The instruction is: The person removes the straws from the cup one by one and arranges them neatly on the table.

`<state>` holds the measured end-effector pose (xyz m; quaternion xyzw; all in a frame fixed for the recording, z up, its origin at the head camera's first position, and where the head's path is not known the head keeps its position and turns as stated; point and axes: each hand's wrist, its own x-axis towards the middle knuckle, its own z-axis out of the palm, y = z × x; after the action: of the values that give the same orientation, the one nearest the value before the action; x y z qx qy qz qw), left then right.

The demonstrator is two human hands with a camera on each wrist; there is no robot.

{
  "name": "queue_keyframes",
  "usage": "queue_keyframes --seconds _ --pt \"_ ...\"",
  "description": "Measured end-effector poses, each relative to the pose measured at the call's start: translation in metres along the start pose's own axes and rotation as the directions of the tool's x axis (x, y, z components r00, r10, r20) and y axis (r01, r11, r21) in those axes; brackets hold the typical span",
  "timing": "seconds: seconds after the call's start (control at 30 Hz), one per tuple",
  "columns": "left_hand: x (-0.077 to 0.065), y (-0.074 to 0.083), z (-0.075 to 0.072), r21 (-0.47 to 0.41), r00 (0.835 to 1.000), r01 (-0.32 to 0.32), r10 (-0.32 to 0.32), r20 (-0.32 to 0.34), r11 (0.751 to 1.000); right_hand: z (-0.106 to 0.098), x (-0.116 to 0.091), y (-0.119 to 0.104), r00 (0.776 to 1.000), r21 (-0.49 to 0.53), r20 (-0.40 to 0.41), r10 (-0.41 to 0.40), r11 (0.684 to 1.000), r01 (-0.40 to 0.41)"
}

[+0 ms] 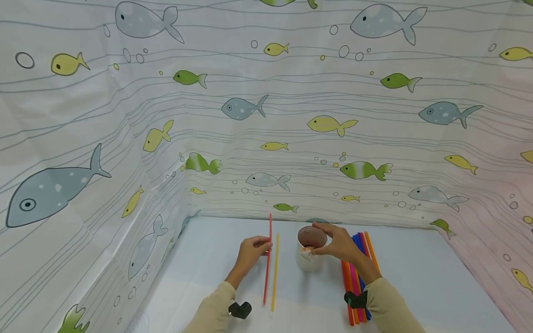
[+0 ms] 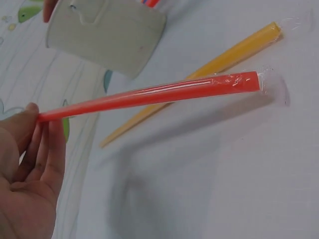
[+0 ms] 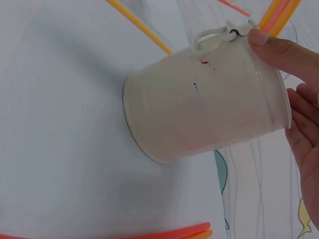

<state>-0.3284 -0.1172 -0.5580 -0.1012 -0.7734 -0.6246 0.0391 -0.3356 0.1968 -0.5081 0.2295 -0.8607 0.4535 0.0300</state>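
Note:
My left hand point(image 1: 251, 250) pinches a red straw point(image 2: 164, 94) in a clear wrapper near its far end, and the straw slants over the table. Close beside it, a yellow straw point(image 1: 275, 273), also wrapped, lies on the white table. With my right hand point(image 1: 339, 242) I grip the rim of a cream-coloured pail point(image 3: 199, 99), thumb at the handle lug and fingers at the opposite side of the mouth. Past the rim by the thumb, orange straws point(image 3: 282, 17) stick out in the right wrist view. A wire handle point(image 3: 214, 37) hangs at the pail's side.
A bundle of red, orange, pink and blue straws point(image 1: 353, 291) lies on the table point(image 1: 424, 277) to the right, partly under my right forearm. Cloth with printed fish point(image 1: 243, 108) hangs as walls at the back and both sides.

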Motion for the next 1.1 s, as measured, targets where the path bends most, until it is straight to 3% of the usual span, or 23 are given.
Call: queue_keyframes --seconds 0.2,0.6,1.1 --pt "-0.003 -0.01 0.001 0.022 0.999 0.047 -0.047 -0.002 0.999 0.0 0.0 0.0 1.0 -0.003 -0.001 -0.011 1.0 0.011" --pt "-0.007 -0.023 0.006 0.043 0.997 0.08 -0.079 -0.02 0.996 -0.001 -0.001 -0.002 1.0 -0.002 -0.002 -0.023 1.0 0.023" --pt "-0.008 -0.028 0.009 0.098 0.994 0.098 -0.092 -0.063 0.99 -0.001 -0.001 -0.001 1.0 0.007 0.002 -0.023 1.0 0.023"
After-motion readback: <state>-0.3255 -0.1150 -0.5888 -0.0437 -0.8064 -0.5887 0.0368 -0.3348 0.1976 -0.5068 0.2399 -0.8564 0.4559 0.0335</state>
